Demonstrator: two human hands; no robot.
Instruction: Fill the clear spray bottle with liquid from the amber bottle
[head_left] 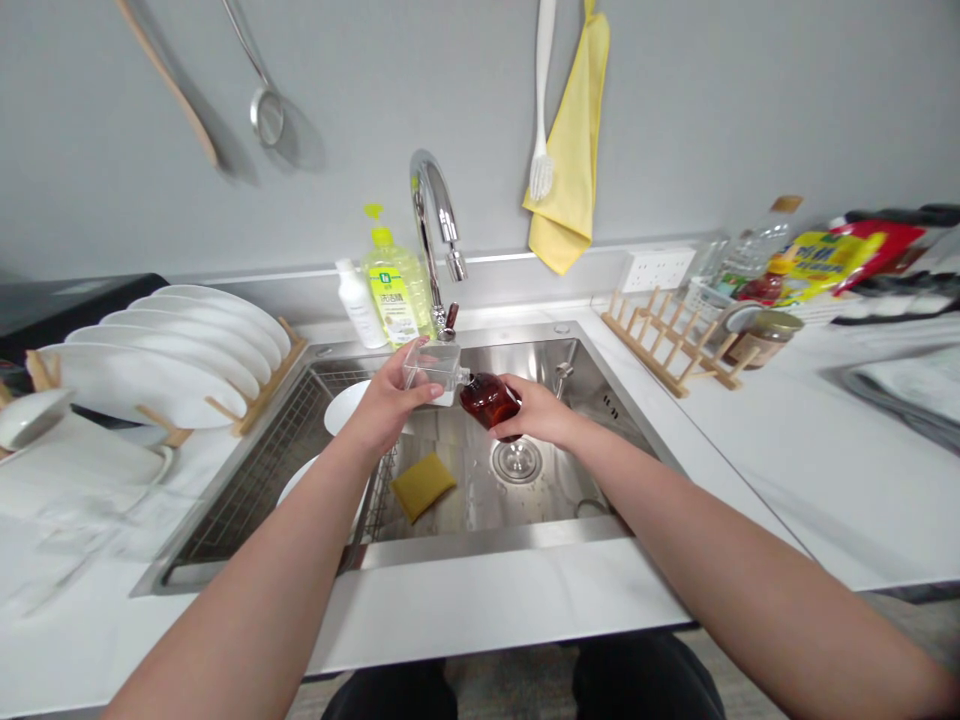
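Above the steel sink (480,505), my left hand (390,398) is closed on a clear plastic container (435,362). My right hand (531,408) grips a dark reddish-brown bottle (489,400), tilted on its side with its neck toward the container. The neck meets or overlaps the container's side; whether liquid is flowing I cannot tell. Below them a yellow sponge (424,487) lies on the sink floor, left of the drain (517,460). White plates (346,406), partly hidden by my left arm, sit over the wire rack (262,500) in the sink's left part.
A chrome faucet (427,210) rises behind the sink, beside a yellow-green pump bottle (397,290) and a white bottle (360,303). Upright plates (150,375) stand at left. At right are a wooden rack (667,350) and a jar (765,340). A yellow cloth (574,150) hangs on the wall.
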